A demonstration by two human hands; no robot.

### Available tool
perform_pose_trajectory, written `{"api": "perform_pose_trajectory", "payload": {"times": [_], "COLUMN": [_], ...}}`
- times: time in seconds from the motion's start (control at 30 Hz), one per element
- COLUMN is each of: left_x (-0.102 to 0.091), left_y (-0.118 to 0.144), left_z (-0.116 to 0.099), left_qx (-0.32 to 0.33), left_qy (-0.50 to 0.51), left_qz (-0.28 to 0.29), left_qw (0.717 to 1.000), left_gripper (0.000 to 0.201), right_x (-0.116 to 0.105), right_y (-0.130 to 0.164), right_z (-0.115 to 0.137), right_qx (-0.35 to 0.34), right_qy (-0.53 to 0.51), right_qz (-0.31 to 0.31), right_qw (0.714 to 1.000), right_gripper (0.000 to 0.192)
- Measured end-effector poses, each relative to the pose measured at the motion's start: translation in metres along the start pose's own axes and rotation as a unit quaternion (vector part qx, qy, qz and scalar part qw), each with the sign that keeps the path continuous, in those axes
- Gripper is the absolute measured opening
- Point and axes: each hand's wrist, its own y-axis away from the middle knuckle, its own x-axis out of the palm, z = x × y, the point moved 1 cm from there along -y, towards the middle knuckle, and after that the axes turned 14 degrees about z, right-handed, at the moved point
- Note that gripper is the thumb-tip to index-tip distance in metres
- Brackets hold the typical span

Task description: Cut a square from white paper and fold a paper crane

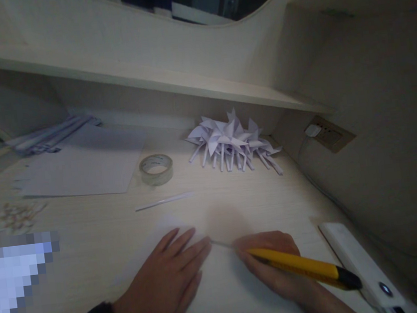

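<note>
My left hand [169,274] lies flat, fingers stretched out, on a pale sheet of paper [169,222] whose edges barely show against the desk. In my right hand [270,257] is a yellow utility knife [299,265] with a black end, gripped like a pen. Its thin grey blade points left and meets the surface beside my left fingertips. Beyond my hands lies a thin white paper stick [164,201]. A roll of clear tape [156,169] rests on its side behind that stick.
Several white paper pinwheels [229,141] are piled at the back under the shelf [170,85]. Paper sheets [85,163], rolled paper sticks [59,135] and small pale pieces [10,218] lie at left. A white device [359,260] and a cable [326,196] run along the right wall.
</note>
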Motion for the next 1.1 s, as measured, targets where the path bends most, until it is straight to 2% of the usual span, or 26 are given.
{"api": "perform_pose_trajectory", "payload": {"times": [0.37, 0.6, 0.77, 0.93, 1.1], "left_x": [0.0012, 0.0011, -0.0007, -0.0031, -0.0027], "left_y": [-0.0006, -0.0006, 0.0007, 0.0015, 0.0024], "left_z": [0.0003, 0.0011, 0.0006, 0.0015, 0.0017], "left_qx": [0.001, 0.002, 0.004, 0.001, 0.005], "left_qy": [0.008, 0.0, 0.005, 0.003, 0.009], "left_qz": [-0.009, 0.019, 0.009, 0.017, -0.001], "left_qw": [1.0, 1.0, 1.0, 1.0, 1.0], "left_gripper": [0.048, 0.049, 0.049, 0.049, 0.049], "right_x": [-0.0018, 0.0037, 0.0033, 0.0036, 0.0036], "right_y": [-0.0007, 0.0066, 0.0062, 0.0062, 0.0062], "right_z": [-0.0007, -0.0092, -0.0082, -0.008, -0.0077], "right_qx": [-0.034, -0.03, -0.037, -0.049, -0.042], "right_qy": [-0.015, -0.039, -0.047, -0.048, -0.042], "right_qz": [-0.011, -0.001, -0.017, -0.001, -0.006], "right_qw": [0.999, 0.999, 0.998, 0.998, 0.998], "right_gripper": [0.01, 0.013, 0.013, 0.016, 0.012]}}
